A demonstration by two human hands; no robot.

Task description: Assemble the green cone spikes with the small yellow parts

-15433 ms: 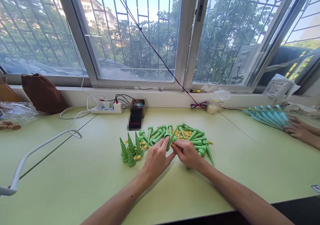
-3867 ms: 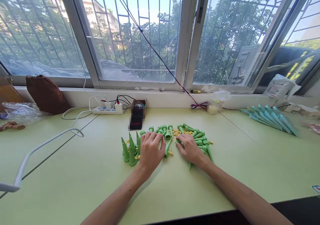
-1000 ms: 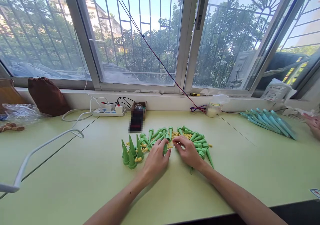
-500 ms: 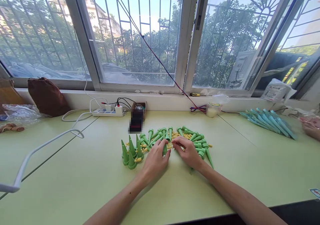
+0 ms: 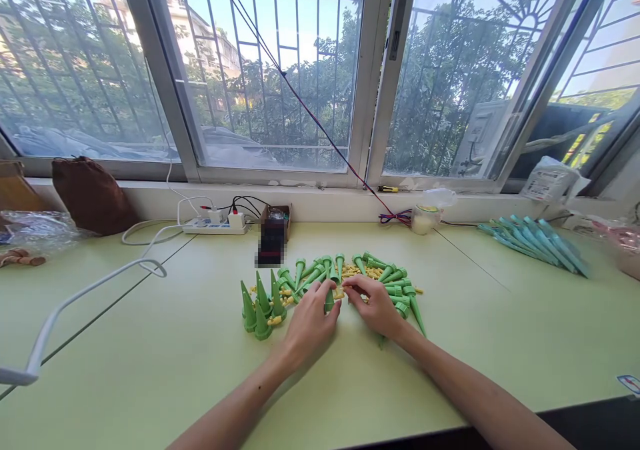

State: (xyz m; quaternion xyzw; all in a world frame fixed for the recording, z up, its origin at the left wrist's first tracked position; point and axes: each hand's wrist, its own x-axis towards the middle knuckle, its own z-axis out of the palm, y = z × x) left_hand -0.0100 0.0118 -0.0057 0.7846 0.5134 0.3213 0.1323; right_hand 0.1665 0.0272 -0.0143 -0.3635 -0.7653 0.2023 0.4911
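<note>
My left hand [image 5: 314, 317] is closed around a green plastic cone [image 5: 329, 300], whose ends are partly hidden by the fingers. Close beside it, my right hand [image 5: 371, 303] pinches a small yellow piece [image 5: 346, 288], mostly covered by the fingertips. Below and between the hands shows more yellow [image 5: 339, 293], too small to make out clearly. Several green cones [image 5: 263, 320] stand point up to the left. Others lie in an arc [image 5: 397, 275] behind and right of the hands, around a pile of small yellow pieces [image 5: 367, 271].
Behind the cones are a small box [image 5: 280, 220], a power strip [image 5: 215, 227] with cables and a lidded jar [image 5: 425, 219]. A white curved rod [image 5: 65, 307] crosses the left side. Light-blue flat pieces [image 5: 537, 243] lie at right, a brown bag [image 5: 93, 195] at back left.
The right fingertips have shifted slightly at the cone, and the yellow piece in them shows a little more. At the far right edge, another person's hand has mostly gone from view.
</note>
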